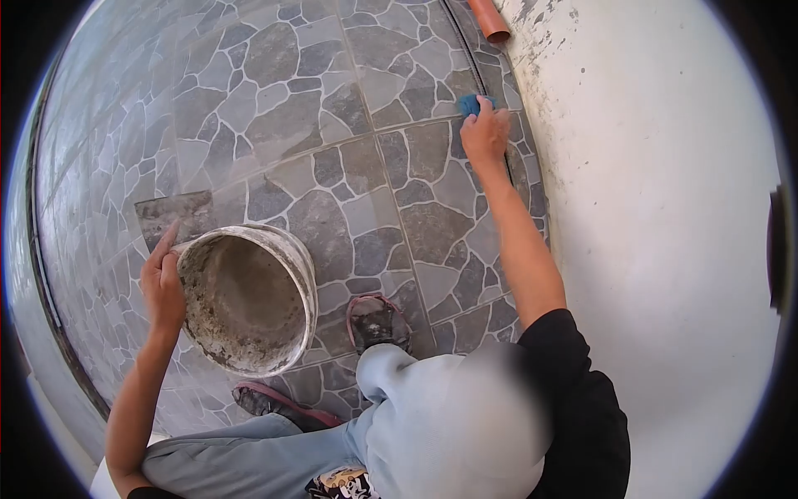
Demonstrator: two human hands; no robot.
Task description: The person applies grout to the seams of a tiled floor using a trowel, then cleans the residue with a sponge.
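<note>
My right hand [485,133] reaches forward to the floor near the wall, its fingers closed on a blue scrubbing pad [470,105] beside a dark hose. On the left, my left hand [164,287] is at the rim of a bucket [306,283] crusted with dried cement and holding murky grey liquid. The index finger of that hand points out over a flat grey plate [195,209] beyond the bucket. Whether its other fingers grip the rim is partly hidden.
The floor [320,220] has a stone pattern with pale joints. A dark hose [465,46] runs along the right edge, near an orange pipe [490,23]. A white wall [657,208] rises on the right. Two dark shoes [376,323] with reddish soles stand near the bucket.
</note>
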